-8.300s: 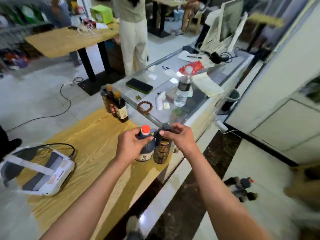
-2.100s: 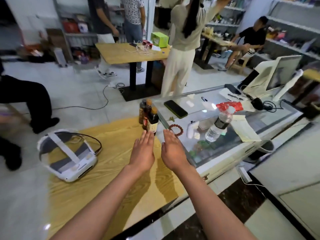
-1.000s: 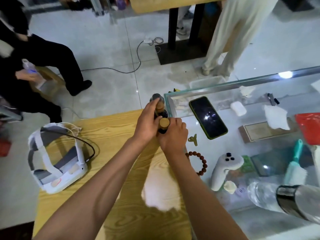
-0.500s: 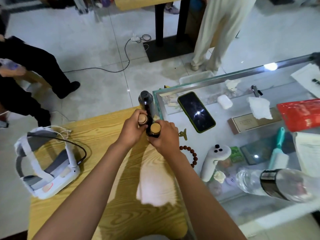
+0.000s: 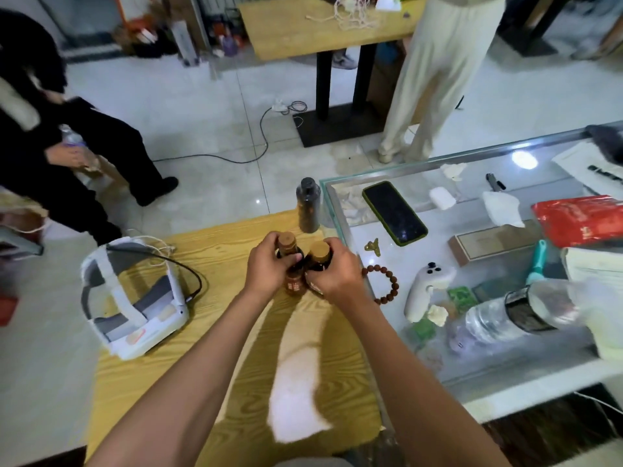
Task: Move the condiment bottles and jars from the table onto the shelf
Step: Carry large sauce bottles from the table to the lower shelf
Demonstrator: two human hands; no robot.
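My left hand [image 5: 268, 271] is clamped round the neck of one small brown glass bottle with a tan cap [image 5: 287, 242], my right hand [image 5: 332, 273] round its twin [image 5: 319, 252]; both are over the yellow wood-grain table [image 5: 215, 392], touching each other. Judged rigid, fragile, likely slick: grip shoulders below caps, keep them from knocking. The dark cylindrical jar [image 5: 308, 205] stands at the far table edge, untouched.

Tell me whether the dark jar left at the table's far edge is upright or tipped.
Upright. The dark jar stands on its base at the table edge, black cap on top, untouched by either hand.
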